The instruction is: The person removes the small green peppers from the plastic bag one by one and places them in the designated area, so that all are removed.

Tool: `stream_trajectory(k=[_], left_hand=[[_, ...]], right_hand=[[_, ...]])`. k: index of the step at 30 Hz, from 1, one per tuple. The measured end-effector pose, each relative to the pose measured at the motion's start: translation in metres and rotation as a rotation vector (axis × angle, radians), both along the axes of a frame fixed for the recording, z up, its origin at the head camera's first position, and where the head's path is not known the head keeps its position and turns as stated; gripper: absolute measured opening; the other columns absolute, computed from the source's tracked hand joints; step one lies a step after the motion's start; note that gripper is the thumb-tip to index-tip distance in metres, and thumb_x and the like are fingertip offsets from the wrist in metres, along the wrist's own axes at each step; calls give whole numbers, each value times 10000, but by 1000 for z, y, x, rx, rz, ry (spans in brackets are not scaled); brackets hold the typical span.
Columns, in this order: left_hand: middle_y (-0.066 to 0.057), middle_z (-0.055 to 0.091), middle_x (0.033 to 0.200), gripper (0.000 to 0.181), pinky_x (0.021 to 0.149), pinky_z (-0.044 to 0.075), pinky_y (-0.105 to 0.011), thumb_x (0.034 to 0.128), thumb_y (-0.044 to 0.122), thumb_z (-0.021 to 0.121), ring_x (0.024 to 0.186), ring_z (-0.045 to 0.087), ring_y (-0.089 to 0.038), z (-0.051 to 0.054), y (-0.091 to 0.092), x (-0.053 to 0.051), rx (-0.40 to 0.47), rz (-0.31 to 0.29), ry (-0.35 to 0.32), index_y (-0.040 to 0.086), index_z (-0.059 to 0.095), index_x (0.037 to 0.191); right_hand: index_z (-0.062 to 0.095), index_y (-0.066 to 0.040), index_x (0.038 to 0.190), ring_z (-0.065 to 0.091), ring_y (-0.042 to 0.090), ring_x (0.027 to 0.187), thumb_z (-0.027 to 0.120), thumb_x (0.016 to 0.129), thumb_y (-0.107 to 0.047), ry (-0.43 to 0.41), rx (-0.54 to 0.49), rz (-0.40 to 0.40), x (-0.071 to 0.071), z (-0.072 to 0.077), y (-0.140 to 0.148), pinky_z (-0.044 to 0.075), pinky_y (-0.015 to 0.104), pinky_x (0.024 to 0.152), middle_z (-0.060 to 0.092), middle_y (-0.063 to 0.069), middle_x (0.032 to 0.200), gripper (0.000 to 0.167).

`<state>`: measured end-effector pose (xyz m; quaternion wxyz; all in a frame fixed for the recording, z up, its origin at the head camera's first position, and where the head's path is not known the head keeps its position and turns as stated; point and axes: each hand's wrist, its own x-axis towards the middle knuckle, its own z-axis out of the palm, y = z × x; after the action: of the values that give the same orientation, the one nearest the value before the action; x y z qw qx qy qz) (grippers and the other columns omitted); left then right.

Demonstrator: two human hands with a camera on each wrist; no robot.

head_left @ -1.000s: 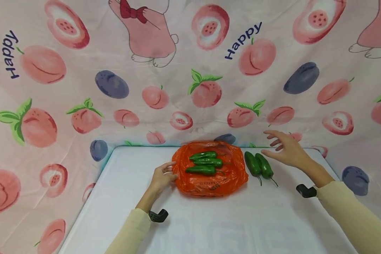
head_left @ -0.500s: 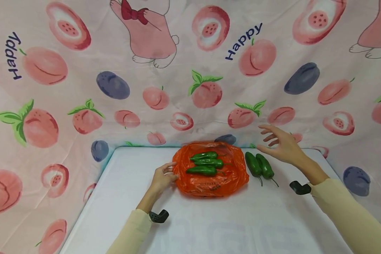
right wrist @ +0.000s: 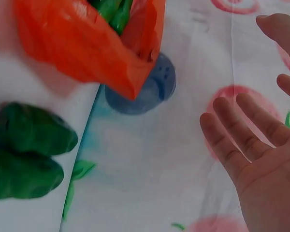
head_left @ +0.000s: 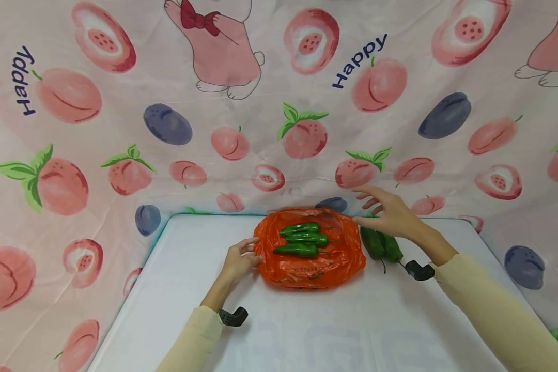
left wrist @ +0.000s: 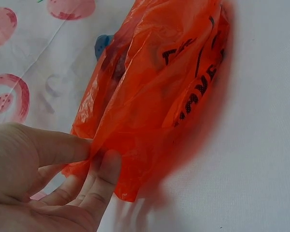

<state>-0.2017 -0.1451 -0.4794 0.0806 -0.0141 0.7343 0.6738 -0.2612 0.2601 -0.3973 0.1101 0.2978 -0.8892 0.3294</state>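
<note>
An orange plastic bag lies open-mouthed at the far middle of the table, with several green peppers inside. My left hand is at its left side. In the left wrist view, the thumb and fingers of that hand pinch the edge of the bag. To the right of the bag lie two green peppers, partly covered by my right hand in the head view. Relaxed fingers, holding nothing, show on the right hand, which is raised above the peppers near the bag's right rim.
The white table ends just behind the bag and peppers. A cloth backdrop printed with peaches and plums rises beyond that edge. Each wrist carries a small black camera mount.
My right hand has moved left, over the two loose peppers toward the bag's right rim. The left hand keeps its place at the bag. The peppers have not moved.
</note>
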Motion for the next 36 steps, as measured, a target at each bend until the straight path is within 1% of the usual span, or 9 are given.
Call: stream_trajectory(k=[5, 9, 11, 13, 17, 24, 29, 33, 36], left_hand=[[-324, 575, 1217, 558, 847, 591, -543, 891, -140, 647, 844, 688, -186, -3, -1, -2, 9, -3, -3, -76, 525, 1432], [-301, 586, 1204, 569, 826, 600, -525, 884, -141, 661, 829, 684, -169, -19, -3, -11, 4, 12, -4, -54, 539, 1433], [-285, 596, 1191, 572, 801, 607, -506, 876, -142, 670, 818, 681, -161, -29, -4, -16, 4, 23, 4, -43, 552, 1427], [-260, 607, 1175, 571, 774, 615, -483, 871, -136, 682, 802, 680, -151, -34, -4, -17, 1, 34, 14, -24, 569, 1420], [-232, 611, 1151, 565, 752, 620, -456, 870, -130, 689, 783, 675, -151, -34, -4, -17, -4, 36, 17, -5, 586, 1412], [-213, 606, 1154, 562, 771, 619, -417, 884, -117, 690, 800, 672, -144, -34, -5, -17, -11, 34, -1, 29, 594, 1418], [-208, 599, 1148, 561, 762, 618, -414, 885, -121, 688, 811, 675, -150, -34, -6, -16, -13, 32, 0, 23, 591, 1419], [-195, 601, 1143, 558, 754, 620, -401, 887, -117, 687, 815, 680, -158, -35, -6, -17, -16, 34, -5, 34, 595, 1416], [-188, 600, 1145, 553, 754, 620, -391, 889, -115, 685, 821, 681, -163, -36, -5, -17, -11, 37, -11, 45, 603, 1412]], right_hand=[[516, -132, 1481, 689, 281, 980, 873, 829, -238, -34, 0, 74, -4, 0, -18, 602, 527, 797, 647, 129, 1248, 751], [522, -134, 1473, 694, 275, 975, 866, 838, -255, -42, 13, 118, -7, -3, -31, 597, 533, 795, 649, 125, 1234, 732], [533, -164, 1461, 689, 263, 986, 864, 839, -256, -47, 19, 130, -8, -4, -38, 596, 523, 794, 649, 109, 1236, 711], [540, -178, 1450, 679, 258, 1006, 860, 844, -256, -52, 28, 144, -8, -3, -44, 596, 500, 800, 646, 99, 1252, 691], [564, -192, 1418, 671, 237, 1008, 878, 825, -258, -41, 50, 150, -9, -6, -56, 587, 425, 804, 665, 62, 1231, 675], [561, -150, 1429, 657, 228, 1064, 873, 837, -248, -50, 57, 213, -9, -12, -75, 580, 501, 896, 660, 55, 1237, 677], [550, -180, 1438, 668, 221, 1048, 874, 838, -244, -89, 76, 219, -8, -14, -85, 593, 455, 878, 660, 57, 1221, 685], [546, -172, 1452, 652, 237, 1085, 862, 850, -257, -138, 80, 236, -6, -18, -93, 579, 465, 908, 651, 72, 1260, 686], [535, -156, 1463, 638, 268, 1099, 844, 867, -279, -191, 82, 258, -6, -26, -98, 570, 491, 914, 647, 92, 1284, 682]])
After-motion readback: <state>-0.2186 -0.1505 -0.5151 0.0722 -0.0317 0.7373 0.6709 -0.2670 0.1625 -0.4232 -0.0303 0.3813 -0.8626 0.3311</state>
